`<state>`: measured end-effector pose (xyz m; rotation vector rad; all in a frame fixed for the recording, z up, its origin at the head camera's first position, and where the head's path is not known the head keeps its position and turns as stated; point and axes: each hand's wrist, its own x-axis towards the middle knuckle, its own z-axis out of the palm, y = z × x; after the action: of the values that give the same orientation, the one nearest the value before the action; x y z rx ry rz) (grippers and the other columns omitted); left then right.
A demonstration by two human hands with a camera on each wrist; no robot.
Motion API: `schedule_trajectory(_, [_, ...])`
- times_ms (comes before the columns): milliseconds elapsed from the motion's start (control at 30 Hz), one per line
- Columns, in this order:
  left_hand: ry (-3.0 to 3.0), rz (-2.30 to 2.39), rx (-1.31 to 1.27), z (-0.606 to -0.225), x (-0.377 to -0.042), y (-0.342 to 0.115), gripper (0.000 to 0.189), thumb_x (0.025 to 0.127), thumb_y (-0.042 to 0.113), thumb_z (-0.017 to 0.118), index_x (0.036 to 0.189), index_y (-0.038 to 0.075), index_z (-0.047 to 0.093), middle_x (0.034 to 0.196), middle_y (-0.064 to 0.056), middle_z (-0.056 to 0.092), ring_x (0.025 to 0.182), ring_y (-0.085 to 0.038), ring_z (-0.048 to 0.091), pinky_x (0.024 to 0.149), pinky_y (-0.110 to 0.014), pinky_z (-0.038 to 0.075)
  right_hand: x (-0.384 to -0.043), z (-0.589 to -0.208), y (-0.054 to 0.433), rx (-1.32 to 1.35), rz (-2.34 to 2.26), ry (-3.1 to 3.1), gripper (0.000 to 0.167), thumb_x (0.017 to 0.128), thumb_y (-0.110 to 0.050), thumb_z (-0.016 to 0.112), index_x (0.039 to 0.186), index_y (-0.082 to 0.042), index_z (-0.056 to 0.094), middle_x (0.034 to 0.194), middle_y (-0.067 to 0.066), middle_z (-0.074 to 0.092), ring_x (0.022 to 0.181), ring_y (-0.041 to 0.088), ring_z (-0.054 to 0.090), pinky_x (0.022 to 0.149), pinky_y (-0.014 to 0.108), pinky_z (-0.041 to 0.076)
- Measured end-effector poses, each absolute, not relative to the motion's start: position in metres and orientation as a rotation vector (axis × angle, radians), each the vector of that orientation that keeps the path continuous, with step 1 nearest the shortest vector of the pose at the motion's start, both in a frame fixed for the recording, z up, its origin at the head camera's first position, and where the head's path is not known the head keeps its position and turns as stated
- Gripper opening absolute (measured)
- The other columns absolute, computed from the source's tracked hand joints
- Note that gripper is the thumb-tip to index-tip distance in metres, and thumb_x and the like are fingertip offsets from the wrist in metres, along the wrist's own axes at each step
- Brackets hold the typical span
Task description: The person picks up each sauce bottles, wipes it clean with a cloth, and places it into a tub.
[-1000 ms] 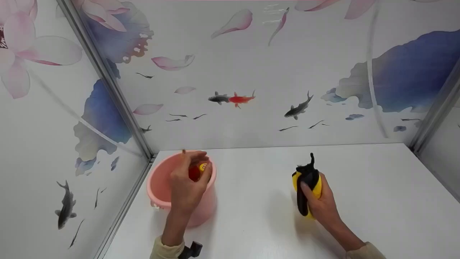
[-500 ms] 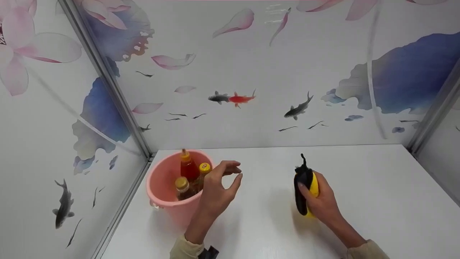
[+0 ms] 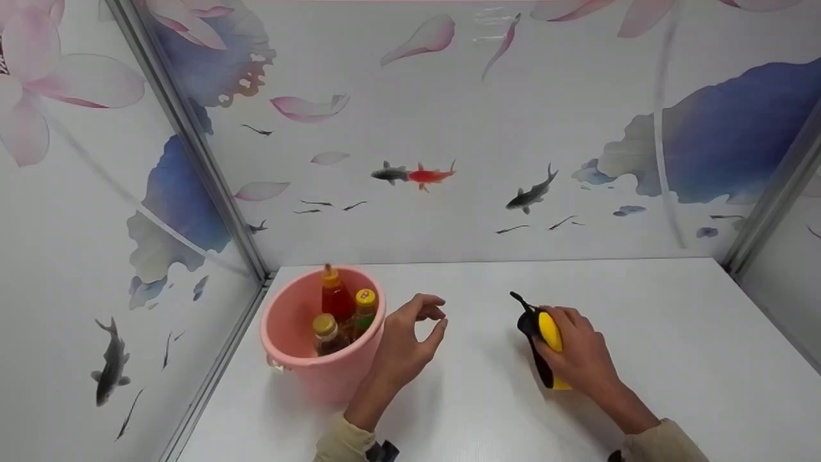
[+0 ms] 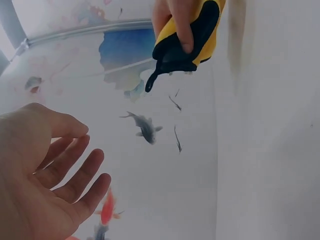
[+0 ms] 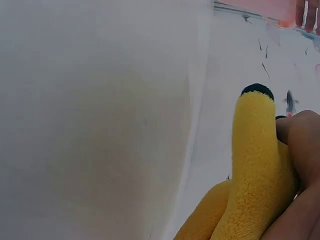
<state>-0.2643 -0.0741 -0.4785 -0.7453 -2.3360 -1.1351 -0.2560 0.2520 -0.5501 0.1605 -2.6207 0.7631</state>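
My right hand (image 3: 580,350) grips a fuzzy yellow-and-black plush thing (image 3: 545,366) low over the right half of the table. It has banana-like yellow lobes, one tipped in black in the right wrist view, and a black cord sticks out at its upper end. My left hand (image 3: 407,340) holds nothing. Its fingers are loosely bent and spread, with the thumb apart from the fingertips in the head view. It hovers just right of a pink bucket (image 3: 288,356). Inside stand a red sauce bottle (image 3: 337,303) with a yellow nozzle and two yellow-capped bottles (image 3: 326,327).
The bucket stands at the left rear of a white table (image 3: 474,410). White panels (image 3: 449,224) printed with fish and lotus enclose the back and sides, joined by metal corner posts (image 3: 192,141).
My left hand has moved right, out from over the bucket, uncovering the bottles. My right hand has turned with the plush thing, whose cord end now tips left and lower.
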Motion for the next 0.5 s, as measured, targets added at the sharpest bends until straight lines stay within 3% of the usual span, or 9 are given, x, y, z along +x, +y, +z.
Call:
schedule_trajectory(300, [-2.431,-1.182,-0.761,-0.495,-0.274,-0.065,0.034,0.100,0.016,0.078,0.132,0.014,0.067,0.115,-0.005,0.079,0.109,-0.019,0.076,0.105,-0.036,0.061,-0.259,-0.557,0.255,0.143,0.537,-3.040,0.097,0.093,-0.054,0.079,0.166,-0.009,0.035,0.159,0.024,0.051,0.137,0.049,0.053,0.104,0.081,0.043])
schedule_trajectory(500, [-2.514,-1.074,-0.751,-0.500,-0.277,-0.057,0.036,0.102,0.019,0.077,0.136,0.013,0.066,0.126,-0.006,0.077,0.114,-0.019,0.075,0.103,-0.032,0.061,-0.260,-0.555,0.257,0.163,0.574,-3.038,0.107,0.089,-0.078,0.071,0.165,-0.010,0.040,0.158,0.024,0.054,0.139,0.051,0.053,0.112,0.083,0.035])
